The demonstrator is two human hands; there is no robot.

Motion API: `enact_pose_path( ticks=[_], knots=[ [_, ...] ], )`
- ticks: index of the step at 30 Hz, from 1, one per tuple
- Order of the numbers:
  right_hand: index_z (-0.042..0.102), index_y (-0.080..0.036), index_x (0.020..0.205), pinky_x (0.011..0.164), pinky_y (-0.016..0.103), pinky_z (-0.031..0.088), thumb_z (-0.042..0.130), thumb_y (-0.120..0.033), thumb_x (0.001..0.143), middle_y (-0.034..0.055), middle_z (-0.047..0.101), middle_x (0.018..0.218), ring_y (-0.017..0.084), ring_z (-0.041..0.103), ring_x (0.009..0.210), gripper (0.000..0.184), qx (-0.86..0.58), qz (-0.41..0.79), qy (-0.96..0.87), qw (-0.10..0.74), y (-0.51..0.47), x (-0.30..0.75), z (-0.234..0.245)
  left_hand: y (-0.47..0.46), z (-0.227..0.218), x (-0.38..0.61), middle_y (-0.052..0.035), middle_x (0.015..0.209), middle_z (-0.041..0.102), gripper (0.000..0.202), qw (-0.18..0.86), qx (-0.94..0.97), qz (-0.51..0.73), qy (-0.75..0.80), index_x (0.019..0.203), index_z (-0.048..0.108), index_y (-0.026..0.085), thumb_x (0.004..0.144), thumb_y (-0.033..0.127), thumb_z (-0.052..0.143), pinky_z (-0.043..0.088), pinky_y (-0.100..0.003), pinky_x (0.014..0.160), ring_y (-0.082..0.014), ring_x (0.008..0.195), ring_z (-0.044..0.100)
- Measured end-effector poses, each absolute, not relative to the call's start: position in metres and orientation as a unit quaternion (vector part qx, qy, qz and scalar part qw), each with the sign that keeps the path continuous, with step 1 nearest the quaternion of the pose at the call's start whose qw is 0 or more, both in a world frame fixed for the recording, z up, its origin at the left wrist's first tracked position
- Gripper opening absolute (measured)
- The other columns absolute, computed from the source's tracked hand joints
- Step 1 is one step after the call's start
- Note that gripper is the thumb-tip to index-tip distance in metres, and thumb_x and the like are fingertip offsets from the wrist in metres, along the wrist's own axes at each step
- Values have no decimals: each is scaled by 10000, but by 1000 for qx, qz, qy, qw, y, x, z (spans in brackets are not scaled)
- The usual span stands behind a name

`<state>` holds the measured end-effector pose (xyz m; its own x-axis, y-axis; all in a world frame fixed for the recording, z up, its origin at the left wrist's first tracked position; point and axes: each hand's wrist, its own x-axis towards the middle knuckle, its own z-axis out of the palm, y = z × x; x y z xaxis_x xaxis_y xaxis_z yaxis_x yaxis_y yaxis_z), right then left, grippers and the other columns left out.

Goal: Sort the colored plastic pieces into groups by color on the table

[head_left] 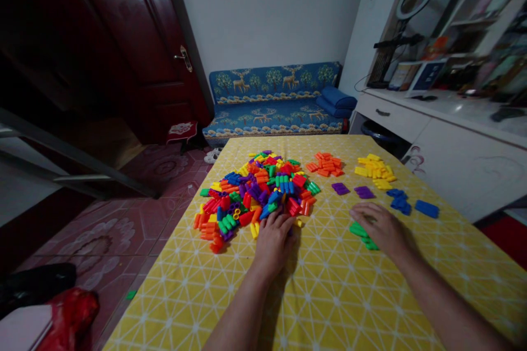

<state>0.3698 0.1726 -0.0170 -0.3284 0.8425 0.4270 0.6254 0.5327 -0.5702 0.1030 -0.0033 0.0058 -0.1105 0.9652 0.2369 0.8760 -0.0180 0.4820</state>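
Observation:
A heap of mixed plastic building blocks (251, 192), in red, orange, yellow, green, blue and purple, lies on the table. My left hand (274, 236) rests at its near edge, fingers slightly apart and fingertips touching the blocks; what lies under the palm is hidden. To the right, my right hand (381, 227) is over a small group of green blocks (364, 237), fingers stretched out and partly covering them. Beyond it are purple blocks (364, 192), a pile of orange blocks (325, 164), yellow blocks (374, 170) and blue blocks (398, 201).
The table has a yellow patterned cloth (329, 296). Behind it stands a blue sofa (267, 104); a white dresser (461, 131) is at the right. A dark red door (135, 49) is at the left. One green piece (130, 295) lies on the floor.

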Motion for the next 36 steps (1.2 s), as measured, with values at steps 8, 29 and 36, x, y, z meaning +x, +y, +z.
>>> enact_pose_path(
  ticks=[8,29,36],
  knots=[
    [670,-158,1092,835,366,540,645,-335,754,138,728,1039,262,696,941,383,-578,187,-749,264,241,351,-10,-3,4,101,-37,1335,632,457,85,665,262,694,1313,590,284,862,214,591,376,-470,1064,-277,1386,396],
    [526,-236,1354,1058,469,486,442,-184,921,108,568,1377,240,524,1299,444,-332,287,-744,503,74,207,-29,-15,8,98,-72,1070,629,184,-48,548,460,697,997,689,235,839,322,652,513,-352,860,-227,1016,598],
    [361,-258,1496,1165,518,368,460,-88,883,80,471,1481,241,386,1410,644,-279,197,-815,468,71,211,-20,-13,8,90,-116,1150,638,408,-91,499,353,786,1163,602,189,756,186,624,456,-469,892,-321,1079,552]
  ],
)
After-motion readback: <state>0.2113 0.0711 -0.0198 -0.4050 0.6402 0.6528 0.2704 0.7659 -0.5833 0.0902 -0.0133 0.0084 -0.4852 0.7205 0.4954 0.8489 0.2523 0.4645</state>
